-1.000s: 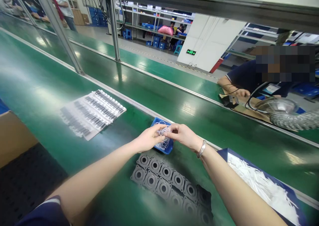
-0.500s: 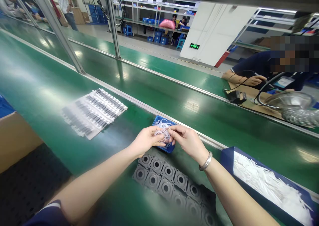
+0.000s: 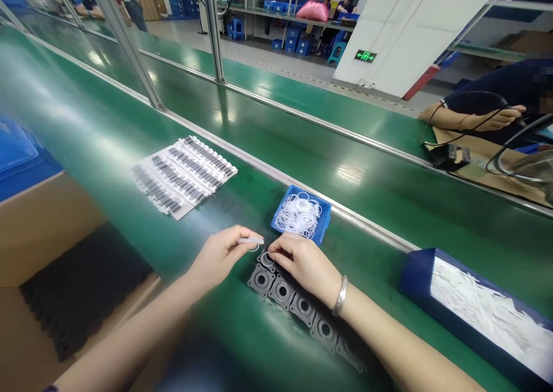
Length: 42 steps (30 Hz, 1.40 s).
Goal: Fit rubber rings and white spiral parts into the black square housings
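Note:
My left hand (image 3: 222, 253) pinches a few thin white rings (image 3: 250, 241) between thumb and fingers, to the left of the dark parts. Between my right hand's (image 3: 305, 262) thumb and fingertips is a single white ring (image 3: 267, 259), held at the far end part of two rows of dark square flanged parts (image 3: 283, 291) with round holes. Whether the ring touches that part cannot be made out. My right hand and wrist cover some of the back row. Just behind this hand stands a small blue bin (image 3: 323, 230) heaped with loose white rings (image 3: 299, 214).
A sheet of black-and-white pieces (image 3: 185, 176) lies left on the green bench (image 3: 242, 202). At right is a dark blue box (image 3: 421, 271) of white strips. A cardboard box (image 3: 86, 207) holds dark parts at left. A person's hand (image 3: 501, 118) works across the belt.
Both hands have come away from above the blue bin, nearer to the dark parts, and moved apart from each other. The right hand now carries one ring to the end part. The view has shifted.

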{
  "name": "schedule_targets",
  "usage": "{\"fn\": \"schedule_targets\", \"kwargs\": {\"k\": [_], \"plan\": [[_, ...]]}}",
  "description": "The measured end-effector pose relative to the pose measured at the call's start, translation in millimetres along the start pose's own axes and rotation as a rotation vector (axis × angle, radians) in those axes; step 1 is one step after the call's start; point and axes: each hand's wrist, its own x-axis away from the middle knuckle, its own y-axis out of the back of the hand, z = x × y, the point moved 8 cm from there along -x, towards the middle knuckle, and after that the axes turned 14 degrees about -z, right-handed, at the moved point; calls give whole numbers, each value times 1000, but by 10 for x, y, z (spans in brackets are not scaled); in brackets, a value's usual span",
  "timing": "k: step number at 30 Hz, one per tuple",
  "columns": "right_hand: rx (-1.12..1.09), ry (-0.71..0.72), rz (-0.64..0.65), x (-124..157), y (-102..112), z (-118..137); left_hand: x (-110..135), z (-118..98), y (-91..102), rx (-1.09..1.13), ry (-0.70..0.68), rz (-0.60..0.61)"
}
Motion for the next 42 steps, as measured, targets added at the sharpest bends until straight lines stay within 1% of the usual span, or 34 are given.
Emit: {"fn": "schedule_targets", "kwargs": {"k": [2,4,6,8,10,12,15,16,17,18,19,21,23,24,26,27,29,35,42], "plan": [[30,-6,-19,-13,-36,-31,147,-105,-36,-96,-261,48],[54,-15,-37,-8,-3,-58,320,-201,-124,-163,-523,108],[70,-17,-53,20,61,-65,453,-246,-209,-264,-702,139],[84,1,-77,71,124,-48,515,-280,-260,-368,-804,135],[100,60,-95,142,152,-2,535,-323,-286,-423,-863,136],[135,140,-93,230,132,51,541,-357,-306,-442,-903,154],[253,252,-71,362,74,110,544,-365,-332,-440,-931,184],[290,277,-72,396,76,127,537,-366,-330,-414,-917,183],[309,290,-84,421,101,148,511,-363,-315,-371,-866,173],[297,279,-107,434,150,165,462,-348,-292,-313,-768,156],[248,244,-138,436,219,178,397,-314,-268,-244,-622,142],[61,126,-188,424,359,189,286,-196,-251,-75,-247,141],[-147,1,-194,404,425,187,271,-113,-312,121,95,192],[-229,-53,-191,395,430,178,287,-112,-363,224,217,231],[-335,-150,-205,380,419,129,315,-148,-451,397,372,290],[-369,-193,-217,377,409,89,323,-161,-482,455,420,308],[-431,-255,-224,381,377,13,323,-164,-505,518,465,308],[-680,-406,-149,420,285,-95,332,-87,-496,609,514,210],[-807,-474,-97,405,232,-88,378,-51,-569,781,602,224]]}}
